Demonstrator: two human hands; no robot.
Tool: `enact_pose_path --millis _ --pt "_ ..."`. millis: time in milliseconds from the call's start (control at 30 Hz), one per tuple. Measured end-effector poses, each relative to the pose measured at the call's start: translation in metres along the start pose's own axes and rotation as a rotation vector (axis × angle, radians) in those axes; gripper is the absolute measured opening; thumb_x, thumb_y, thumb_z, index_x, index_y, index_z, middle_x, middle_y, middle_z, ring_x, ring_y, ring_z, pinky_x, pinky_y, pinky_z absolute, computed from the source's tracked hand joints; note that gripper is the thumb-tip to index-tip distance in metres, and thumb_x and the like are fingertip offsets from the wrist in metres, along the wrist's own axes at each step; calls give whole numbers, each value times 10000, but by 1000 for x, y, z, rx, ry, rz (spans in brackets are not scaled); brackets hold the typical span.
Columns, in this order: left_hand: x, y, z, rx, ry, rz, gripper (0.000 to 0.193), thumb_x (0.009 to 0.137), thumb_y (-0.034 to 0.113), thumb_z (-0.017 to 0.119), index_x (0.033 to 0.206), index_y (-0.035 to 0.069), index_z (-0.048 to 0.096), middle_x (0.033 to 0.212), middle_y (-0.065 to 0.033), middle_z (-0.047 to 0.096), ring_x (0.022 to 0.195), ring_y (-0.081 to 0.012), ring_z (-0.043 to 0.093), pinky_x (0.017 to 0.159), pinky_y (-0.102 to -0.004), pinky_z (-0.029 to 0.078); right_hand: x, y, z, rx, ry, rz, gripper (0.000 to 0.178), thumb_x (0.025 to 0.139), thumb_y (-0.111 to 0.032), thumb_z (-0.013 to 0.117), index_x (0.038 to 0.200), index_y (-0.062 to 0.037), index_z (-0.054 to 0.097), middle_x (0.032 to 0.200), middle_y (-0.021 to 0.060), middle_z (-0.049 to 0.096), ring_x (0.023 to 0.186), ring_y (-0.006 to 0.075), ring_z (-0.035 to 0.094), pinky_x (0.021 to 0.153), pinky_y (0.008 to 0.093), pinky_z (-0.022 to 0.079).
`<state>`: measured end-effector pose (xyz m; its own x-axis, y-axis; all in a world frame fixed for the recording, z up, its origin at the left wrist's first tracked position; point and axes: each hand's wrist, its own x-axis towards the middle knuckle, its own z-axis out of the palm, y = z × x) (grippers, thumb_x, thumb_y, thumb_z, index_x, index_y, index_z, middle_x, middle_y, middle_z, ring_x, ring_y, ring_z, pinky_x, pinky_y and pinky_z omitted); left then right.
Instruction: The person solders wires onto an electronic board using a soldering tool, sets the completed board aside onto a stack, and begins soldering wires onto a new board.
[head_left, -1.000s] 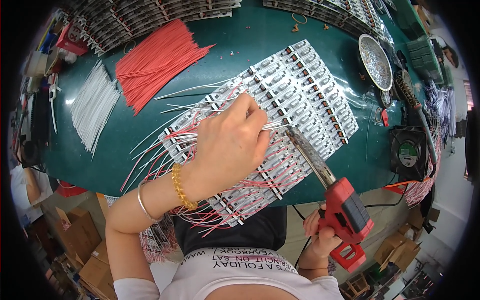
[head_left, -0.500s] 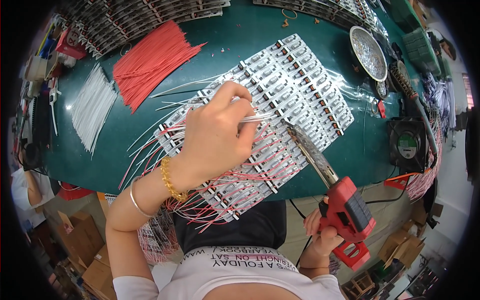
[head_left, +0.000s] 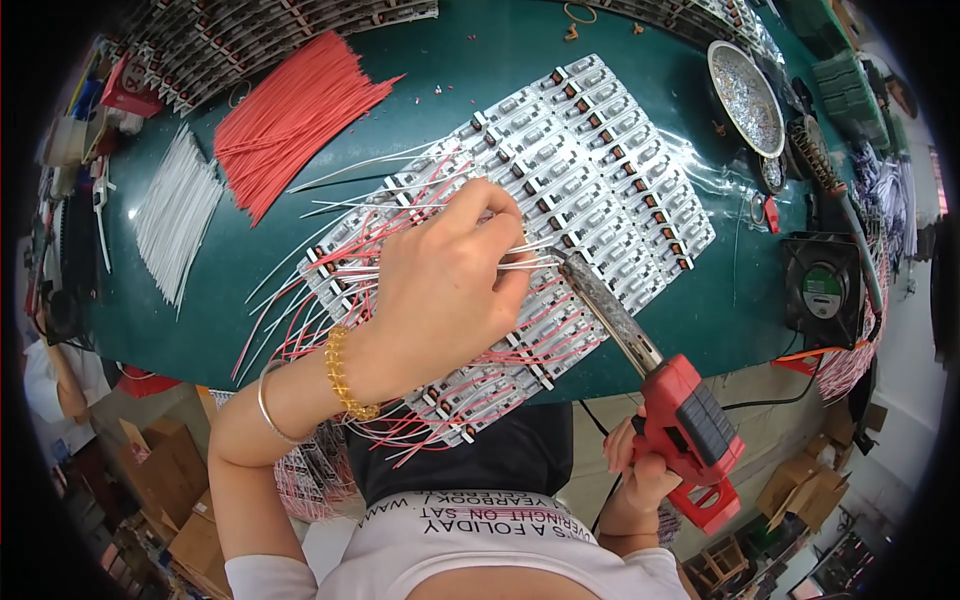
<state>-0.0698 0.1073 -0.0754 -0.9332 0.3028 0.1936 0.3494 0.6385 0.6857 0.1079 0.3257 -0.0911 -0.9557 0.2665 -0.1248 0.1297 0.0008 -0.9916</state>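
Iron (head_left: pixel 668 388) apparently touches wires (head_left: pixel 528 264) in left hand (head_left: pixel 450 280).

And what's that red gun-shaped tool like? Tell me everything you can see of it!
The red gun-shaped tool has a plastic-looking shell with a black panel and a red loop at its near end. Its metal-looking barrel is shiny near the shell and darker, rough-looking toward the tip. The right hand grips it, slanted forward and to the person's left. The tip is over the pale boards, close to the white wires in the left hand; I can't tell whether they touch.
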Motion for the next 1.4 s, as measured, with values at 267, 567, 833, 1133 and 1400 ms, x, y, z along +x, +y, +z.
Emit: enact_pose_path --millis 267,567,833,1133,1400 --pt "0 3 -3 32 -6 38 104 730 74 648 728 23 557 879 -50 551 633 -231 603 517 -356 477 -21 11 -34 -198 -138 138 636 793 -388 718 1247 2 503 1196 114 571 1090 223 548 944 370 421" --pt "-2 -1 2 25 40 61 137 695 49 688 727 34 556 905 -30 590 581 -186 580 497 -299 441 2 -4 0 -79 -53 -79 775 771 -558 638 1174 76 446 494 -4 428 378 103 423 423 248 397" --pt "-2 -1 2 23 20 61 110 734 80 645 734 18 554 885 -56 556 636 -244 600 516 -362 478 -20 19 -27 -119 -58 90 586 785 -339 656 1197 40 482 836 65 496 722 174 494 657 297 427" --pt "-3 0 2 23 15 61 116 734 82 648 740 13 555 887 -59 561 636 -250 601 525 -366 477 -15 6 -16 -214 -51 44 351 771 -120 684 1091 -1 600 1068 127 608 927 238 602 814 341 477" --pt "-2 -1 2 19 12 67 114 735 83 647 743 12 557 891 -56 563 626 -251 600 520 -365 475 4 0 7 -42 -74 -127 784 783 -531 648 1181 106 422 484 3 435 376 113 434 398 241 379"
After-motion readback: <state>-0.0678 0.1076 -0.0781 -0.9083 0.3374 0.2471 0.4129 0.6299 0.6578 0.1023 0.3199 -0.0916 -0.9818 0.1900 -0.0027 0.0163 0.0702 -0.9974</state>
